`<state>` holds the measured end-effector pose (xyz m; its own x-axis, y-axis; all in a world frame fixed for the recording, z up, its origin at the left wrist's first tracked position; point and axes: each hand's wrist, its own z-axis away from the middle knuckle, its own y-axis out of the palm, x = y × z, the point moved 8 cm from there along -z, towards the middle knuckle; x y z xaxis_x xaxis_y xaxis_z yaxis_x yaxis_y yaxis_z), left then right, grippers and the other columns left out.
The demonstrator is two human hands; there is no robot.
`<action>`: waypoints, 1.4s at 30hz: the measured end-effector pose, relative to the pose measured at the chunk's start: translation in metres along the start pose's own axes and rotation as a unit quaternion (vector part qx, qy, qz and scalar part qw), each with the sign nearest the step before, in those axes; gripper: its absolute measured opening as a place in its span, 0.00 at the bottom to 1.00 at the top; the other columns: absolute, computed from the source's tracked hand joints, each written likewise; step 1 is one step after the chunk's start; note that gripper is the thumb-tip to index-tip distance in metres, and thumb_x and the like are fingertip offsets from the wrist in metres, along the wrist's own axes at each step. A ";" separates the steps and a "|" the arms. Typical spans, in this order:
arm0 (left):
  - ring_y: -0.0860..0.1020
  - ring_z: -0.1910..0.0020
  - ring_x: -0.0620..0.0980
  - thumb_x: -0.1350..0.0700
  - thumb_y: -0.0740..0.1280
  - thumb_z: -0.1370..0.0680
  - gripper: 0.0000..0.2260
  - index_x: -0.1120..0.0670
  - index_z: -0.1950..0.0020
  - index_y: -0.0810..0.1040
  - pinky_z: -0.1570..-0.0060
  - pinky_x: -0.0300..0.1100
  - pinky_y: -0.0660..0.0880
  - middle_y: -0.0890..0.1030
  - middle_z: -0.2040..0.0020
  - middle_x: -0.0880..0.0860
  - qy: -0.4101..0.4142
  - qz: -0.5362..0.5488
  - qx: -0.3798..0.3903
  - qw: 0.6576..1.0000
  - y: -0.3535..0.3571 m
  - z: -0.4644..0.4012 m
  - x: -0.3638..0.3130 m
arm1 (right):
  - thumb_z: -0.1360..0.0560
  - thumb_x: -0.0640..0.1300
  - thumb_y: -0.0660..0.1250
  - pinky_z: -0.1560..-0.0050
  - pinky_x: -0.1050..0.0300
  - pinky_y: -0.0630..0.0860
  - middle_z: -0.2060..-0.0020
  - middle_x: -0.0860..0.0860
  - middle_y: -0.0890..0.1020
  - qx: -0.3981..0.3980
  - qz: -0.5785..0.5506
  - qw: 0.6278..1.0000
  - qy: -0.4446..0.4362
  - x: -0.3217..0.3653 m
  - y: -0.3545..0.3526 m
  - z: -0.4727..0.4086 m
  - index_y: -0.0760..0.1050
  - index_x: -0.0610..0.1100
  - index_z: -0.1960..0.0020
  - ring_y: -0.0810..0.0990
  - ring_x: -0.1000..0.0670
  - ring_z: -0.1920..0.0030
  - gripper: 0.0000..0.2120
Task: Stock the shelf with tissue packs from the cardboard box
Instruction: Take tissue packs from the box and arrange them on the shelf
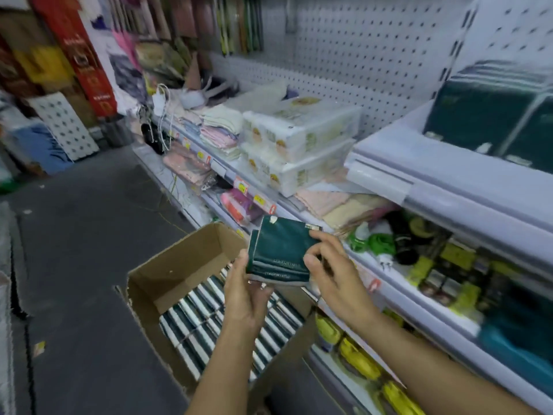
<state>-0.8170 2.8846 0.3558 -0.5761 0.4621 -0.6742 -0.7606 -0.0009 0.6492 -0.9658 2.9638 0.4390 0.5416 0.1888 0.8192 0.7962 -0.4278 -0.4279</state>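
To your left, the cardboard box (179,265) sits open on the dark floor, flaps up, its corrugated walls stiff but creased. Rows of dark green and white tissue packs (203,319) stand on edge inside, packed tight.

Above the box, your left hand (244,292) cups the near lower edge of two green tissue packs (279,254) stacked face to face, fingers curled under them. Your right hand (329,265) pinches their right edge between thumb and fingers. So both hands are closed on the pair, well short of the shelf.

These should be light and soft: glossy film over compressible paper, flat rectangular slabs with rounded corners. The film looks slippery, so the two may slide against each other. I'd grip across the flat faces, squeezing both together, rather than by an edge.

Far right, on the white metal upper shelf (449,172) against the pegboard, matching green packs (490,115) already stand, likely where yours belong.
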 end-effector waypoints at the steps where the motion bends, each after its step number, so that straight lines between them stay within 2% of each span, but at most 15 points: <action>1: 0.75 0.34 0.63 0.44 0.75 0.29 0.35 0.62 0.29 0.70 0.40 0.59 0.76 0.76 0.33 0.63 0.005 -0.008 0.023 1.000 0.019 0.014 0.001 | 0.19 0.43 0.62 0.45 0.70 0.68 0.36 0.54 0.70 -0.011 0.008 1.000 -0.006 0.011 -0.019 0.008 0.73 0.46 0.54 0.67 0.62 0.33 0.05; 3: 0.77 0.36 0.62 0.46 0.76 0.30 0.33 0.62 0.31 0.73 0.40 0.58 0.75 0.78 0.35 0.62 0.017 -0.042 0.055 0.997 0.052 0.042 0.003 | 0.21 0.39 0.65 0.43 0.73 0.66 0.35 0.54 0.69 -0.039 0.020 0.999 -0.015 0.030 -0.055 0.024 0.74 0.43 0.54 0.66 0.62 0.33 0.03; 5: 0.81 0.45 0.57 0.52 0.71 0.27 0.20 0.61 0.39 0.78 0.44 0.55 0.77 0.82 0.43 0.60 0.027 -0.054 0.081 0.995 0.079 0.066 0.003 | 0.23 0.37 0.68 0.38 0.73 0.62 0.35 0.53 0.68 -0.075 0.033 0.996 -0.030 0.049 -0.091 0.038 0.73 0.43 0.51 0.64 0.62 0.31 0.04; 8: 0.84 0.55 0.51 0.60 0.66 0.22 0.06 0.59 0.46 0.79 0.55 0.48 0.82 0.84 0.51 0.57 0.028 -0.075 0.107 0.991 0.116 0.093 0.002 | 0.27 0.38 0.71 0.31 0.62 0.64 0.30 0.55 0.62 -0.127 0.035 0.991 -0.010 0.067 -0.133 0.055 0.68 0.51 0.40 0.62 0.60 0.30 0.20; 10: 0.84 0.54 0.53 0.62 0.65 0.20 0.05 0.60 0.47 0.79 0.49 0.53 0.81 0.84 0.48 0.61 0.034 -0.102 0.117 0.987 0.141 0.108 0.000 | 0.28 0.41 0.73 0.35 0.51 0.72 0.29 0.57 0.60 -0.170 -0.015 0.985 0.033 0.076 -0.159 0.064 0.63 0.59 0.35 0.68 0.55 0.32 0.30; 13: 0.83 0.50 0.56 0.62 0.64 0.20 0.10 0.57 0.38 0.76 0.48 0.54 0.80 0.84 0.46 0.61 0.055 -0.128 0.145 0.980 0.178 0.121 -0.003 | 0.28 0.40 0.74 0.44 0.49 0.80 0.37 0.51 0.74 -0.217 -0.124 0.962 0.108 0.085 -0.194 0.076 0.59 0.61 0.31 0.79 0.52 0.43 0.36; 17: 0.84 0.52 0.57 0.64 0.62 0.19 0.21 0.43 0.32 0.72 0.56 0.53 0.82 0.85 0.48 0.57 0.091 -0.159 0.194 0.964 0.223 0.133 -0.009 | 0.28 0.38 0.74 0.43 0.43 0.79 0.52 0.48 0.84 -0.269 -0.243 0.913 0.187 0.084 -0.237 0.087 0.69 0.52 0.38 0.84 0.47 0.50 0.24; 21: 0.82 0.52 0.54 0.66 0.61 0.19 0.15 0.50 0.46 0.84 0.58 0.48 0.81 0.84 0.45 0.56 0.093 -0.215 0.225 0.946 0.261 0.145 -0.008 | 0.28 0.38 0.73 0.56 0.48 0.80 0.51 0.46 0.83 -0.369 -0.336 0.846 0.185 0.084 -0.285 0.097 0.72 0.44 0.44 0.82 0.48 0.56 0.15; 24: 0.80 0.52 0.56 0.65 0.61 0.19 0.16 0.50 0.53 0.86 0.52 0.55 0.79 0.83 0.46 0.57 0.085 -0.247 0.239 0.935 0.284 0.148 -0.001 | 0.29 0.39 0.75 0.60 0.55 0.79 0.55 0.48 0.82 -0.438 -0.312 0.828 0.162 0.094 -0.325 0.104 0.74 0.42 0.46 0.81 0.51 0.58 0.14; 28: 0.80 0.51 0.54 0.65 0.61 0.20 0.16 0.51 0.55 0.86 0.56 0.48 0.77 0.83 0.46 0.55 0.116 -0.272 0.275 0.915 0.315 0.152 0.004 | 0.29 0.41 0.75 0.51 0.57 0.80 0.54 0.50 0.84 -0.487 -0.185 0.848 0.103 0.124 -0.377 0.103 0.78 0.42 0.44 0.83 0.52 0.53 0.14; 30: 0.79 0.53 0.52 0.64 0.61 0.19 0.16 0.50 0.55 0.86 0.59 0.46 0.75 0.83 0.48 0.53 0.123 -0.287 0.287 0.905 0.329 0.150 0.007 | 0.26 0.43 0.73 0.54 0.61 0.79 0.54 0.52 0.83 -0.481 -0.050 0.872 0.078 0.147 -0.399 0.098 0.79 0.45 0.43 0.81 0.53 0.54 0.12; 32: 0.79 0.54 0.52 0.63 0.60 0.19 0.16 0.49 0.54 0.86 0.60 0.46 0.75 0.82 0.48 0.53 0.121 -0.300 0.300 0.897 0.342 0.147 0.010 | 0.24 0.47 0.70 0.48 0.57 0.76 0.49 0.51 0.80 -0.433 0.173 0.881 0.079 0.169 -0.413 0.086 0.77 0.49 0.39 0.77 0.51 0.48 0.14; 35: 0.78 0.53 0.52 0.62 0.60 0.19 0.17 0.48 0.54 0.86 0.61 0.46 0.74 0.82 0.47 0.53 0.128 -0.319 0.317 0.884 0.359 0.143 0.016 | 0.22 0.50 0.67 0.45 0.48 0.73 0.45 0.46 0.77 -0.261 0.472 0.831 0.137 0.172 -0.413 0.055 0.69 0.51 0.30 0.74 0.43 0.42 0.21; 39: 0.78 0.54 0.51 0.61 0.60 0.19 0.16 0.47 0.53 0.85 0.62 0.45 0.74 0.82 0.48 0.53 0.095 -0.327 0.333 0.879 0.372 0.136 0.030 | 0.26 0.49 0.71 0.40 0.45 0.74 0.36 0.45 0.76 -0.107 0.446 0.858 0.230 0.128 -0.403 0.044 0.57 0.54 0.27 0.74 0.42 0.37 0.34; 42: 0.78 0.52 0.52 0.60 0.61 0.19 0.16 0.45 0.54 0.86 0.58 0.48 0.74 0.82 0.47 0.53 0.074 -0.327 0.340 0.879 0.376 0.127 0.039 | 0.26 0.44 0.72 0.38 0.46 0.73 0.34 0.47 0.74 -0.104 0.415 0.868 0.254 0.112 -0.399 0.059 0.56 0.54 0.26 0.75 0.44 0.37 0.35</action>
<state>-1.0880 3.0148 0.6183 -0.1539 0.0466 -0.9870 -0.6180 0.7749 0.1329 -1.2068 3.2076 0.6792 0.6746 -0.6514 0.3472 0.0942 -0.3906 -0.9157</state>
